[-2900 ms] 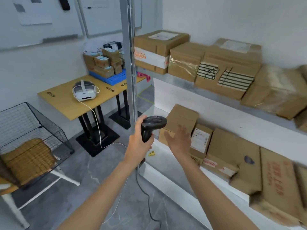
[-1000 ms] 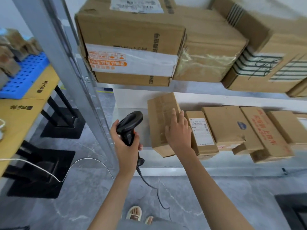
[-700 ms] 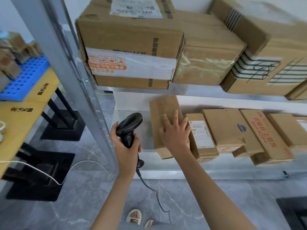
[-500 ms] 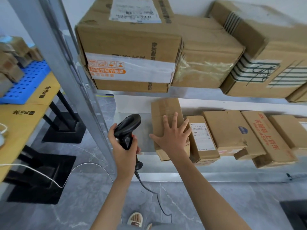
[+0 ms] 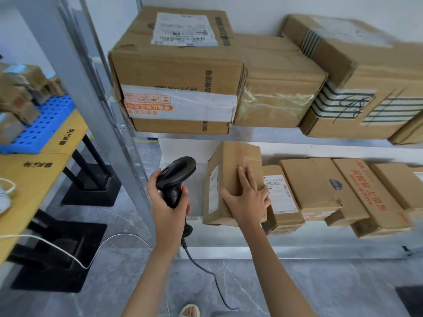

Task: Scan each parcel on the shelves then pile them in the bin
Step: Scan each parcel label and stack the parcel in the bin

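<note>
While every parcel sits on the shelves, none reads as binned; no bin in view. Tall parcel at lower shelf's left end: right hand flat on it, fingers straight. Left hand grips scanner beside it.

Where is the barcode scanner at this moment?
In the head view, the scanner is left of centre, gripped by the left hand in front of the lower shelf, just left of the parcel under the right hand.
</note>
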Demonstrator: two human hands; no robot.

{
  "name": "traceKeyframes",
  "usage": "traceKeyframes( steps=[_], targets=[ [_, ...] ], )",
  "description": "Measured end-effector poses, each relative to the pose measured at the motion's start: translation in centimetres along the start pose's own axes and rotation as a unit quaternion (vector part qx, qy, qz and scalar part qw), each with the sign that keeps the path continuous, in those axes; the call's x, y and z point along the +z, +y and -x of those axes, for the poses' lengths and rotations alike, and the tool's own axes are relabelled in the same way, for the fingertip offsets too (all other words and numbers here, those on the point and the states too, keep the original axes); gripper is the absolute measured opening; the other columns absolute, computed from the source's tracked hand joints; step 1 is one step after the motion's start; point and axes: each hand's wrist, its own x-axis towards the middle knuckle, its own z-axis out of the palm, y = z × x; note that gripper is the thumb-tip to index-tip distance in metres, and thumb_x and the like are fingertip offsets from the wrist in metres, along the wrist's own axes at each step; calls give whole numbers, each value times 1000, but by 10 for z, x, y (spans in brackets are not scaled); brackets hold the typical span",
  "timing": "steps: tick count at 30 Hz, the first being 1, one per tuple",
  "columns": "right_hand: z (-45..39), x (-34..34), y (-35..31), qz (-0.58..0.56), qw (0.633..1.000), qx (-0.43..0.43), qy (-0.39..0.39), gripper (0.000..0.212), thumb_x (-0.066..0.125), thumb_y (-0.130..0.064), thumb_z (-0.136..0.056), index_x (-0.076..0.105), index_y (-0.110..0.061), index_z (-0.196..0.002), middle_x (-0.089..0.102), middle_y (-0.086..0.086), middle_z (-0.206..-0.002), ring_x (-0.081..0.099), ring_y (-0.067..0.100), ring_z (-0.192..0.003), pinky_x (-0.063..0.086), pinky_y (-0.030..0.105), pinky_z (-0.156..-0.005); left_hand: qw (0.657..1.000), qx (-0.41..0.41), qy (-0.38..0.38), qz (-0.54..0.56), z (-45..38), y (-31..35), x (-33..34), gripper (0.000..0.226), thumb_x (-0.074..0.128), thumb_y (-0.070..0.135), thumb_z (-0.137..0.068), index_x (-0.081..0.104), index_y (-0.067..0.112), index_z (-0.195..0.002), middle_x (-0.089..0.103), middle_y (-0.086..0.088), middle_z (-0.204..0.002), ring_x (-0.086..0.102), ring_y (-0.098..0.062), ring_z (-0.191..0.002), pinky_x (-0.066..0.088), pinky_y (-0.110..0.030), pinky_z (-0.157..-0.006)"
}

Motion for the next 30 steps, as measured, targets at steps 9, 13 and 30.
traceKeyframes(
  steps=[9,13,30],
  targets=[
    [23,-15,15,-256,962,-18,94,91,54,-69,-65,31,-52,-151,22,-30,-161,21,34,-148,18,65,-118,996,39,-63,-40,3,5,-3,75,67,-1,-94,42,59,-131,68,1,-85,62,-20,-50,52,-21,-52],
    [34,-14,17,-299,949,-33,92,84,56,-66,-68,25,-59,-146,25,-25,-162,26,31,-146,23,64,-116,995,43,-79,-49,7,5,-2,74,69,1,-93,42,57,-134,68,-2,-87,63,-21,-49,52,-20,-51],
    [34,-22,24,-349,927,-64,124,80,62,-57,-71,31,-57,-144,29,-21,-161,30,20,-144,27,60,-117,989,36,-130,-64,6,13,-4,76,68,-3,-93,41,57,-132,68,-6,-92,60,-18,-48,52,-23,-51]
  ],
)
